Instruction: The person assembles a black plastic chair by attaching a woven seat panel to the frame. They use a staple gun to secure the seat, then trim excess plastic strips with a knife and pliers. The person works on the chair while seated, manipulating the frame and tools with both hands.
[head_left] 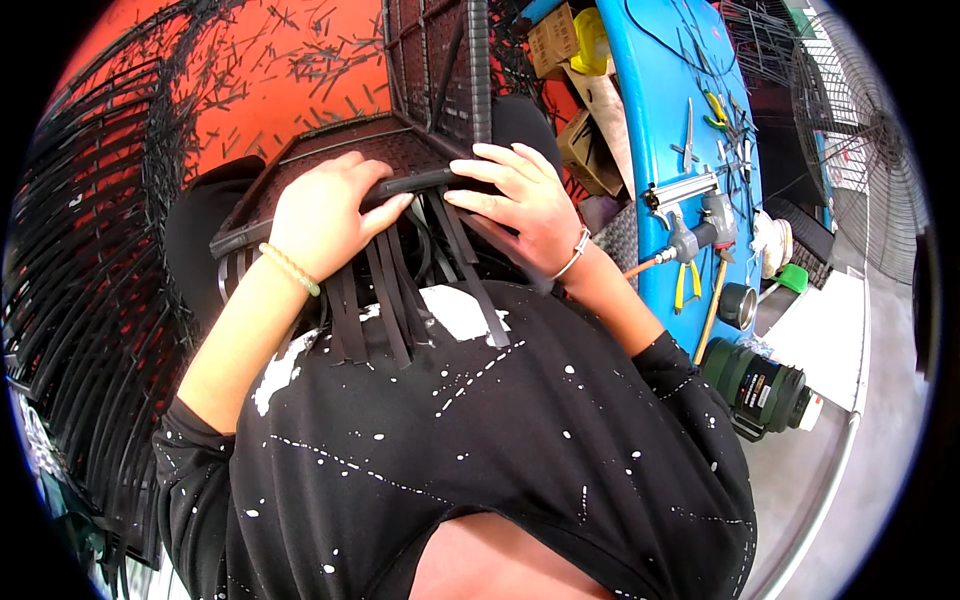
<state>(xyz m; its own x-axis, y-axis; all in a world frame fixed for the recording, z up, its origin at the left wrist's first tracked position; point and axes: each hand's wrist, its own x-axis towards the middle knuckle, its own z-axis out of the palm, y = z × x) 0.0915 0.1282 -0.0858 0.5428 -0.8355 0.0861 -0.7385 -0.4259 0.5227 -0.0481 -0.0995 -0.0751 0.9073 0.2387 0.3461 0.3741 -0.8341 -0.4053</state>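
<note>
Across my lap lies a dark woven wicker frame (343, 147), with a taller woven panel (437, 75) rising from its far side. Loose flat black strips (393, 290) hang from its near edge over my shirt. My left hand (322, 212) is closed over the near rim (418, 183), with its thumb on my side of it. On the same rim, further right, my right hand (532, 200) curls its fingers over the edge; its palm side is partly hidden.
Left stands a large bundle of curved black strips (90, 290). Black offcuts litter the orange-red surface (330, 45). The blue table (665, 110) at right bears a nail gun (690, 235), scissors (688, 140), pliers (687, 287) and a tape roll (738, 305). Beyond are a dark green jug (755, 390) and a fan (870, 140).
</note>
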